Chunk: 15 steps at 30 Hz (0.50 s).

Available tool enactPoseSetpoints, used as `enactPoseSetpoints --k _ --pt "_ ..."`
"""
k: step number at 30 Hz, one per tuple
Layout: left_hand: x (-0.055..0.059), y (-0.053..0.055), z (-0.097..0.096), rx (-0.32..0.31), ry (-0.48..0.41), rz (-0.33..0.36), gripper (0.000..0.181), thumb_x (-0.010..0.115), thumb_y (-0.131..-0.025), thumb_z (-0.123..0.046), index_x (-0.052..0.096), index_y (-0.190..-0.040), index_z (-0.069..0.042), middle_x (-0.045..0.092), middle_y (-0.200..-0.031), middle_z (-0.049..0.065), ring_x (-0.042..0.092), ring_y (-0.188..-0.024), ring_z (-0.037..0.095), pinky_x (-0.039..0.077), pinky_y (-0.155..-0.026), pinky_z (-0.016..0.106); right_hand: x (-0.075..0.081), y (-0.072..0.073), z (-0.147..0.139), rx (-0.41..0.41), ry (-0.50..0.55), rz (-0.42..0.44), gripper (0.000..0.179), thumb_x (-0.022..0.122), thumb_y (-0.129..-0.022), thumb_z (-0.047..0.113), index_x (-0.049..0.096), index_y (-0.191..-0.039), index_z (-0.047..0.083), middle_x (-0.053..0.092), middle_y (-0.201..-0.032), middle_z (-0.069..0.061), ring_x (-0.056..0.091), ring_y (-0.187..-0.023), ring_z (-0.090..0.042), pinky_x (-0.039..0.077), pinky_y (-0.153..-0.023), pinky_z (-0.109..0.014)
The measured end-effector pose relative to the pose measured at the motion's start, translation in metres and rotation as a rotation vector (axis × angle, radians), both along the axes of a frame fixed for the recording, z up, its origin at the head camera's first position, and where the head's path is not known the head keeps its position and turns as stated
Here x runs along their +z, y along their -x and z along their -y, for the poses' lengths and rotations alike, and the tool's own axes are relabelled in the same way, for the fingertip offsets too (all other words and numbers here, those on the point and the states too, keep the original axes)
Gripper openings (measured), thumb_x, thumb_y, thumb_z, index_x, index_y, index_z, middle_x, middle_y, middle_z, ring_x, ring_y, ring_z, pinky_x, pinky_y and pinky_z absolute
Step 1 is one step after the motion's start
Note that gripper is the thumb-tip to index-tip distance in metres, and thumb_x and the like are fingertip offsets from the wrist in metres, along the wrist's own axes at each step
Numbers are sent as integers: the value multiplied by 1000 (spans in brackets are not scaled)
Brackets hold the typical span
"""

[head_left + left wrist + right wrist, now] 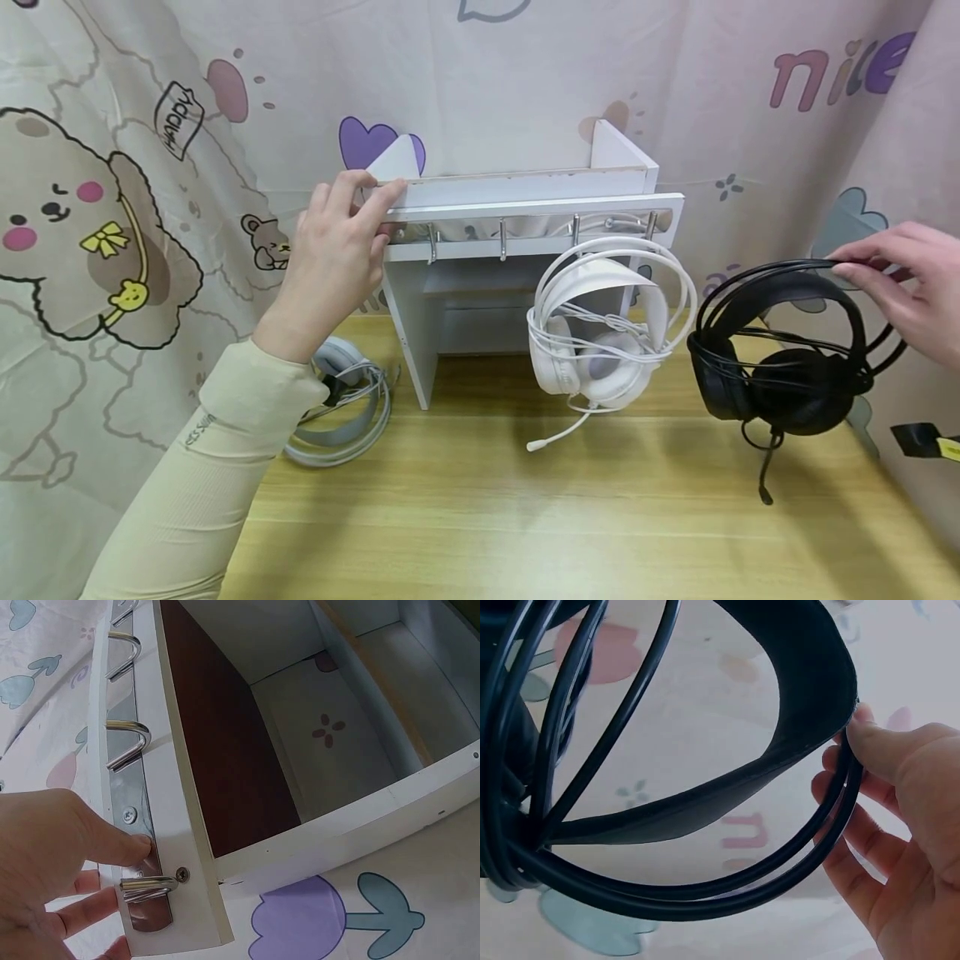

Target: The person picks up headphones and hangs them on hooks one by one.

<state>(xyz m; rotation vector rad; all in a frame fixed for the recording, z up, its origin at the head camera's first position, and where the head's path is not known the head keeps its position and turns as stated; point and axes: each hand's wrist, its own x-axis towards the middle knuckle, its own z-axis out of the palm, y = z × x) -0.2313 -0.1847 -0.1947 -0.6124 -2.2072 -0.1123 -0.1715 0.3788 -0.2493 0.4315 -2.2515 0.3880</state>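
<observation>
At the left end of a white shelf unit (411, 325), my left hand (337, 237) grips the hook rail (467, 250) along its front. In the left wrist view, the thumb presses the metal strip (136, 799) close to the end hook (146, 886), with fingers around the board's edge. A white headset (558, 354) with its cable wound around it hangs at the rail's right part. To the right of it, my right hand (918, 279) pinches the top of a black headset (806, 396), holding it up above the table. Its cable loops and headband (817, 682) fill the right wrist view.
Another headset (337, 437), pale grey, lies on the wooden table (480, 517) at the left, partly hidden by my left sleeve (217, 467). A printed curtain (525, 75) hangs behind and on both sides. A black object with a yellow label (917, 440) shows at the right edge.
</observation>
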Motion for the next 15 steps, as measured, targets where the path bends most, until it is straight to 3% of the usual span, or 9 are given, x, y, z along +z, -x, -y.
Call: enactPoseSetpoints --k 4,7,11,15 --pt "0 0 0 0 -6 -1 55 66 -101 -2 56 -152 -18 55 -143 24 53 -102 43 48 -71 53 10 -10 8 16 -5 -38 16 61 -103 -4 70 -107 -17 62 -94 -28 31 -91 25 27 -79 7" --pt "0 0 0 -5 -9 -5 55 67 -101 -2 56 -152 -18 55 -143 24 53 -101 44 48 -70 53 14 -15 11 23 16 -52 23 61 -105 3 71 -106 -17 63 -95 8 33 -90 24 28 -79 7" --pt "0 1 0 -7 -8 -9 55 67 -101 -3 56 -152 -18 55 -143 24 54 -101 44 48 -69 53 17 -21 12 27 46 -58 26 61 -106 7 72 -106 -16 38 -103 46 36 -91 25 29 -80 6" --pt "0 0 0 -6 -9 -10 54 67 -101 -3 56 -152 -18 55 -143 24 54 -101 44 48 -69 53 20 -28 15 26 42 -65 24 61 -106 5 71 -107 -16 37 -105 49 36 -92 24 28 -83 5"
